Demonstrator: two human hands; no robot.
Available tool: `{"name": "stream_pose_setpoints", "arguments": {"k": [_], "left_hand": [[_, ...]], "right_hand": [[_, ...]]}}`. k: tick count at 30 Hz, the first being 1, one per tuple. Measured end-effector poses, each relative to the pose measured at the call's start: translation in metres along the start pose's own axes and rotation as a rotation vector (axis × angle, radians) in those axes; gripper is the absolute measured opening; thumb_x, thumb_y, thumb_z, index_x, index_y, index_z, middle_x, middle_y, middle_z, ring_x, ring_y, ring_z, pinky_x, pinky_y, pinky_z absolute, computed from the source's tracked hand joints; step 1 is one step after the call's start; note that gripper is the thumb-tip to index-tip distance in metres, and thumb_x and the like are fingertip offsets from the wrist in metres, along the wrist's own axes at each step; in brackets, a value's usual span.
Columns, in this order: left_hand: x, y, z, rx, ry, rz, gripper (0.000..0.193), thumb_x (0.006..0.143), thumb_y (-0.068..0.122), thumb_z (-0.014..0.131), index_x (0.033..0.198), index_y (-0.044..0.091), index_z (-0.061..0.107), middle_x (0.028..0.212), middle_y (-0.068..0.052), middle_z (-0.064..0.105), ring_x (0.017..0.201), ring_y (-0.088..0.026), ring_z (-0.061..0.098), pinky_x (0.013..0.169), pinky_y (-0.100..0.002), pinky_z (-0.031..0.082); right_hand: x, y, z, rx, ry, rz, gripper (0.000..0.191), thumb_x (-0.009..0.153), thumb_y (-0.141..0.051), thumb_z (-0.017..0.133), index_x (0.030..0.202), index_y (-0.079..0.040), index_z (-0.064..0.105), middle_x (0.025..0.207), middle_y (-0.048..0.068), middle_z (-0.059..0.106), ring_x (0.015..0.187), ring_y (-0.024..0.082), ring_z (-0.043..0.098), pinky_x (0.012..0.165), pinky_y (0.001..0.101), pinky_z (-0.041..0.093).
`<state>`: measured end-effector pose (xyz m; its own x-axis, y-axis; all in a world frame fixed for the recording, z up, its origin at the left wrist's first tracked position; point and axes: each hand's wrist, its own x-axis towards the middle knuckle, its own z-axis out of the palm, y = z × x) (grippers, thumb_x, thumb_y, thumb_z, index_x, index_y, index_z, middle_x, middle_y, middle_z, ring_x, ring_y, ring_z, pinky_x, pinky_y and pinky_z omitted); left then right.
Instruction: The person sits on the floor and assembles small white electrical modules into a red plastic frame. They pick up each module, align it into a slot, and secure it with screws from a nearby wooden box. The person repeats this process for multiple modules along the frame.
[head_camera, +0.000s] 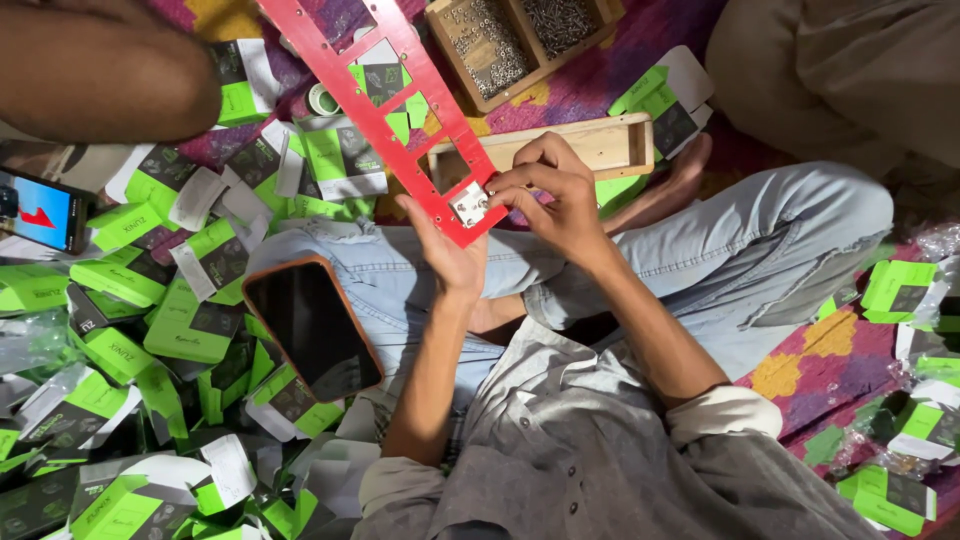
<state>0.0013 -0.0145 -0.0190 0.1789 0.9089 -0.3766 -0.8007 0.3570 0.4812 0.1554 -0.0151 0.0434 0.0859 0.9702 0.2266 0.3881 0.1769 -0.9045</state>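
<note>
long red flat metal strip with rectangular cut-outs (385, 100), running from the top of the view down to the lap, lower end propped on the left hand (447, 255); likely to swing or slide off if that support gives, since most of its length hangs unsupported above the littered floor. small square silver metal fitting (469, 203), seated at the strip's lower end, touching the fingers of both hands; apt to slip out of its place and vanish among the green-and-white cardboard boxes (190, 325) if the pinch loosens. shallow wooden tray of small silver screws (500, 40), near the strip's upper part, at risk of a knock from a swinging strip. dark smartphone in an orange case (312, 328), resting on the left thigh, liable to slide off with any shift of the leg.

left hand: palm up, fingers spread narrow beneath the strip, cradling it. right hand (555, 195): wrist bent, fingers curled, tips pinched on the fitting's edge.
</note>
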Motion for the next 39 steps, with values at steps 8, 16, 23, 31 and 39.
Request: {"name": "stream_pose_setpoints", "arguments": {"k": [8, 16, 23, 31, 39], "left_hand": [[-0.005, 0.004, 0.002, 0.018, -0.018, 0.005, 0.081, 0.104, 0.069, 0.036, 0.167, 0.021, 0.021, 0.157, -0.003, 0.042, 0.141, -0.021, 0.045, 0.119, -0.045, 0.039], [-0.008, 0.009, 0.011, -0.005, -0.013, -0.015, 0.078, 0.103, 0.068, 0.036, 0.166, 0.025, 0.020, 0.157, -0.004, 0.040, 0.139, -0.023, 0.046, 0.116, -0.048, 0.040], [-0.007, 0.003, 0.000, 0.013, 0.001, 0.026, 0.079, 0.105, 0.067, 0.036, 0.166, 0.021, 0.022, 0.158, -0.004, 0.042, 0.141, -0.023, 0.047, 0.118, -0.046, 0.040], [-0.009, 0.001, -0.004, 0.003, 0.000, 0.035, 0.078, 0.104, 0.067, 0.036, 0.166, 0.021, 0.022, 0.159, -0.004, 0.040, 0.143, -0.022, 0.045, 0.121, -0.044, 0.037], [-0.010, 0.005, 0.004, -0.003, -0.051, 0.045, 0.078, 0.107, 0.067, 0.037, 0.166, 0.018, 0.024, 0.155, -0.008, 0.045, 0.139, -0.025, 0.048, 0.118, -0.045, 0.039]], "right_hand": [[-0.008, 0.000, 0.003, 0.008, -0.004, 0.014, 0.023, 0.085, 0.004, 0.082, 0.105, -0.007, 0.079, 0.092, 0.006, 0.053, 0.086, 0.020, 0.056, 0.074, 0.0322, 0.046], [-0.012, -0.006, 0.008, -0.079, 0.047, -0.025, 0.026, 0.085, 0.002, 0.084, 0.109, -0.007, 0.079, 0.092, 0.007, 0.053, 0.080, 0.019, 0.054, 0.069, 0.0320, 0.044], [-0.011, -0.015, 0.009, -0.228, 0.147, -0.159, 0.027, 0.083, -0.004, 0.089, 0.107, -0.006, 0.077, 0.093, 0.008, 0.057, 0.084, 0.023, 0.060, 0.071, 0.0352, 0.050], [-0.011, -0.010, 0.008, -0.304, 0.085, -0.237, 0.028, 0.084, 0.000, 0.087, 0.109, -0.005, 0.075, 0.092, 0.009, 0.058, 0.084, 0.026, 0.061, 0.070, 0.0374, 0.050], [-0.014, -0.007, 0.009, -0.226, 0.099, -0.211, 0.027, 0.084, 0.000, 0.087, 0.108, -0.005, 0.075, 0.094, 0.010, 0.059, 0.083, 0.023, 0.062, 0.069, 0.0353, 0.050]]}}
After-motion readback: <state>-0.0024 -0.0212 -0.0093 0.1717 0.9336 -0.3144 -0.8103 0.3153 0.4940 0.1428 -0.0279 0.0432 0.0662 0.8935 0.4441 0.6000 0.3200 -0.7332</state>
